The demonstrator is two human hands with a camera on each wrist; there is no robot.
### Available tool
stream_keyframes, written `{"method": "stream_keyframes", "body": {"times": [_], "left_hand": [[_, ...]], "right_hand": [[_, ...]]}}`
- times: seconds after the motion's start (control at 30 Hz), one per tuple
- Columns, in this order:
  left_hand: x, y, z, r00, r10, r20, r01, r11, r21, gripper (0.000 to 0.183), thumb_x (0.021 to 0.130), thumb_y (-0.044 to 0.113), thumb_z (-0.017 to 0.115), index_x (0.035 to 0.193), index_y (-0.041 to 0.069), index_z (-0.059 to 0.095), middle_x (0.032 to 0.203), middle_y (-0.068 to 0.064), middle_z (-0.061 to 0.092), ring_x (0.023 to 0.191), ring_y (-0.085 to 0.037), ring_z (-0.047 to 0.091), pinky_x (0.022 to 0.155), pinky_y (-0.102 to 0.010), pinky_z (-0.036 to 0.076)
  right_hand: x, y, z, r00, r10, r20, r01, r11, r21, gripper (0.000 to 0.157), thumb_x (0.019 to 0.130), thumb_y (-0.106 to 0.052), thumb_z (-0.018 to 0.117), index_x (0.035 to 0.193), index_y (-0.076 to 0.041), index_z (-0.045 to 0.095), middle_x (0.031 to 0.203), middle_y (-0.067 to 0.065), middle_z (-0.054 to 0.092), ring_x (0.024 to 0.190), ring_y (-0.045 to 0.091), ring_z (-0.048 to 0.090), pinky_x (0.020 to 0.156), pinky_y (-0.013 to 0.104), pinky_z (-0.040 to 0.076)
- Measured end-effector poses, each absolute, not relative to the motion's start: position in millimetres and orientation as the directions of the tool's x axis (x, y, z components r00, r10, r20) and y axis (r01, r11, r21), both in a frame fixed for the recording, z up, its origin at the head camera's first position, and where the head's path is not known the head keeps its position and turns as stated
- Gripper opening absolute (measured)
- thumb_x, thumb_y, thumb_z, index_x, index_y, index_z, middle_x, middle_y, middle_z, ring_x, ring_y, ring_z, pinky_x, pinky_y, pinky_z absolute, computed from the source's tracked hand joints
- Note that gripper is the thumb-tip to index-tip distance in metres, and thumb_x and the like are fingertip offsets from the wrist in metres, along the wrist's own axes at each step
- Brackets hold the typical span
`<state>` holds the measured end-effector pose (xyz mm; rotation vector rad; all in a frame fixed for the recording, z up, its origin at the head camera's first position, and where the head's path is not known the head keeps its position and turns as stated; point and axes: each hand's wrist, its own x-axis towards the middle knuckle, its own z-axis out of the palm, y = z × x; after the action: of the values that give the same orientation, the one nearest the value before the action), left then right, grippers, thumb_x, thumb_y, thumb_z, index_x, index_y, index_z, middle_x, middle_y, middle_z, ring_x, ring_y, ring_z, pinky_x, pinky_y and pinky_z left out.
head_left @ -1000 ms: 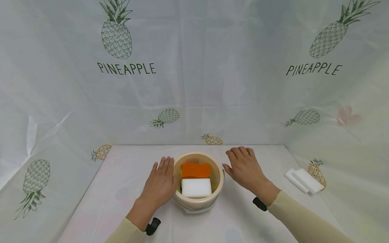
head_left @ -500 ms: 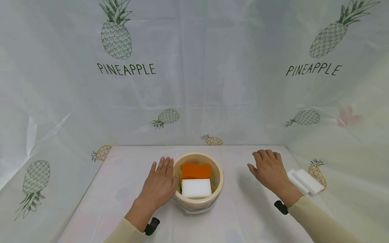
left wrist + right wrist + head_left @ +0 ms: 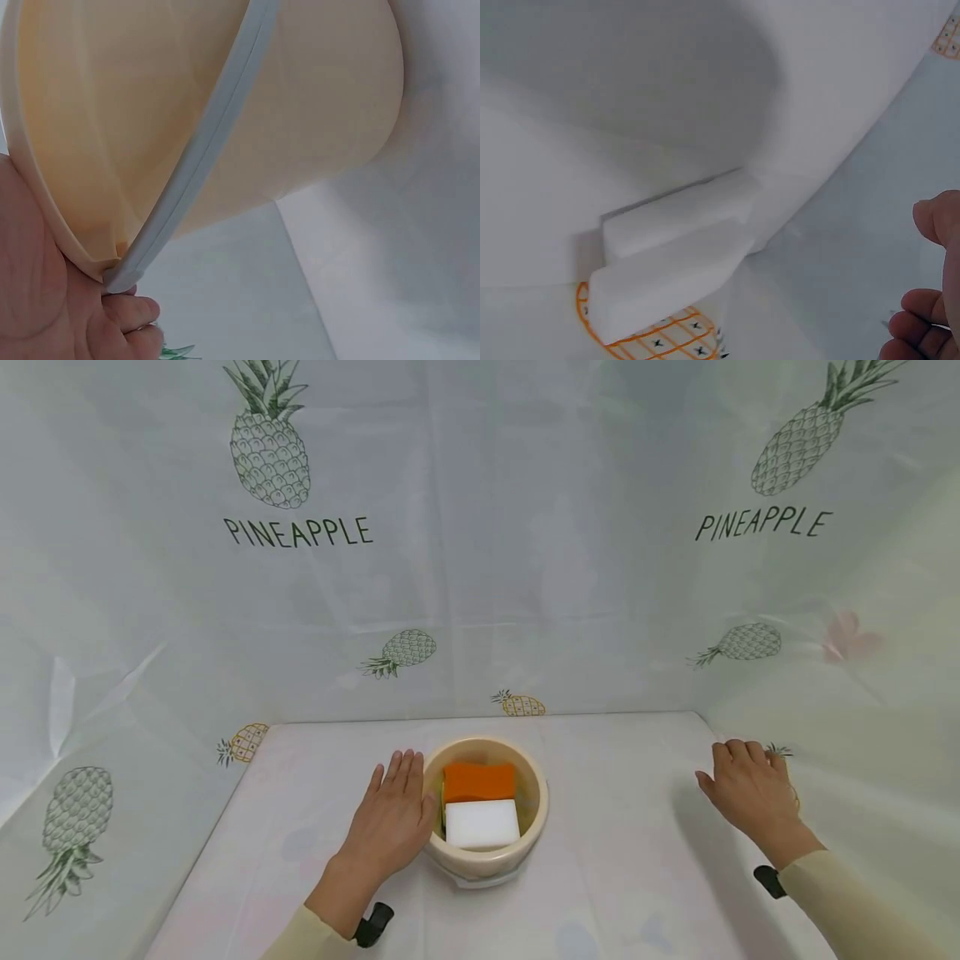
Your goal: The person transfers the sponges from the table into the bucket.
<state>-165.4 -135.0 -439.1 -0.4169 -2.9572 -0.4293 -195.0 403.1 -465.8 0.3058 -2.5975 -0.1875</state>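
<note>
A cream bucket (image 3: 486,863) stands near the middle of the table, holding an orange sponge (image 3: 478,782) and a white sponge block (image 3: 482,824). My left hand (image 3: 390,818) rests with straight fingers against the bucket's left side. In the left wrist view the bucket's grey handle (image 3: 191,165) hangs down its outside, its end by my fingers. Off to the far right my right hand (image 3: 753,793) hovers with loosely bent fingers, holding nothing. Two white sponge blocks, an upper one (image 3: 667,281) overlapping a lower one (image 3: 679,214), appear in the right wrist view; my right hand and forearm hide them in the head view.
A pale tablecloth (image 3: 615,877) covers the table. Pineapple-printed sheeting (image 3: 517,568) rises behind it and on both sides. The two white blocks lie against the right-hand sheeting.
My right hand has travelled from beside the bucket to the far right, over the white blocks. The left hand stays at the bucket, and the head view has shifted slightly.
</note>
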Motion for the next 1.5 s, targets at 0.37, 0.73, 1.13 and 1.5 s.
{"method": "stream_keyframes", "body": {"times": [0.37, 0.73, 1.13, 1.5], "left_hand": [[-166, -135, -440, -0.958, 0.242, 0.154, 0.277, 0.920, 0.276, 0.065, 0.111, 0.032, 0.042, 0.162, -0.007, 0.031, 0.168, -0.024, 0.034, 0.160, -0.040, 0.027, 0.130, -0.059, 0.019], [-168, -135, -441, -0.958, 0.239, 0.159, 0.277, 0.917, 0.287, 0.064, 0.111, 0.030, 0.042, 0.161, -0.008, 0.032, 0.168, -0.024, 0.035, 0.159, -0.041, 0.028, 0.130, -0.059, 0.021], [-169, -135, -443, -0.959, 0.236, 0.156, 0.273, 0.917, 0.292, 0.064, 0.111, 0.030, 0.043, 0.161, -0.008, 0.032, 0.168, -0.024, 0.035, 0.160, -0.040, 0.028, 0.130, -0.058, 0.020], [-168, -135, -443, -0.962, 0.232, 0.147, 0.266, 0.918, 0.293, 0.065, 0.111, 0.031, 0.042, 0.162, -0.008, 0.031, 0.169, -0.023, 0.034, 0.160, -0.039, 0.027, 0.131, -0.058, 0.019]], "right_hand": [[-184, 455, -487, -0.910, -0.146, 0.389, -0.070, 0.977, 0.203, 0.050, 0.087, -0.029, 0.078, 0.095, 0.006, 0.043, 0.103, 0.028, 0.052, 0.111, 0.053, 0.048, 0.081, 0.068, 0.041], [-175, 479, -510, -0.941, -0.075, 0.331, -0.024, 0.987, 0.156, 0.054, 0.085, -0.032, 0.081, 0.096, 0.010, 0.048, 0.087, 0.024, 0.050, 0.084, 0.046, 0.050, 0.067, 0.058, 0.037], [-176, 486, -528, -0.954, -0.021, 0.300, 0.026, 0.988, 0.153, 0.055, 0.091, -0.037, 0.073, 0.087, 0.011, 0.048, 0.076, 0.020, 0.047, 0.071, 0.038, 0.044, 0.058, 0.050, 0.034], [-176, 481, -530, -0.958, 0.043, 0.282, 0.076, 0.991, 0.109, 0.055, 0.095, -0.038, 0.065, 0.083, 0.013, 0.050, 0.075, 0.020, 0.047, 0.074, 0.041, 0.046, 0.059, 0.052, 0.034]]}}
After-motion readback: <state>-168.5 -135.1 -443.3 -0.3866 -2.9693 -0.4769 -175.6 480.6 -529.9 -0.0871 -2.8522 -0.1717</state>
